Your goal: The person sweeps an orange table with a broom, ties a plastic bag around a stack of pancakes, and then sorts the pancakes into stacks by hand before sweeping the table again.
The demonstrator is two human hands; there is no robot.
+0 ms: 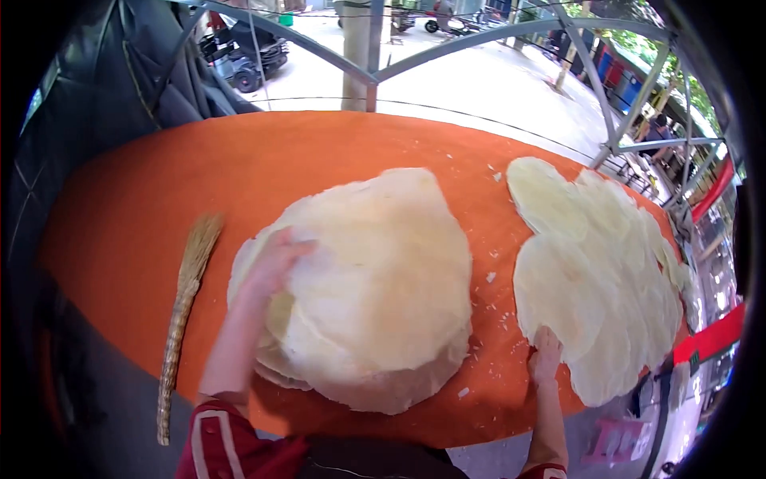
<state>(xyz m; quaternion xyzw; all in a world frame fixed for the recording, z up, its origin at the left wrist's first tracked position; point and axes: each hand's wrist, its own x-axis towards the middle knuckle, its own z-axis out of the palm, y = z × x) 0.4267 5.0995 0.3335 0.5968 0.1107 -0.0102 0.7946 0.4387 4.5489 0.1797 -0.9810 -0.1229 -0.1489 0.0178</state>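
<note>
A broad stack of thin, pale, round flatbreads (375, 271) lies mid-table, its edges uneven and its top sheet slightly blurred. My left hand (275, 263) reaches over the left side of this stack, smeared by motion, with fingers stretched out toward the middle of the top sheet. To the right, a spread pile of overlapping flatbreads (598, 287) runs along the table's side. My right hand (546, 355) is at the near left edge of that pile, fingers closed on the rim of a flatbread.
An orange cloth (311, 144) covers the table, with white crumbs (491, 277) scattered between the piles. At the left lies a straw brush (187, 295), its handle over the near edge. Metal frame bars (463, 44) and a dark quilted curtain (96, 88) border the table.
</note>
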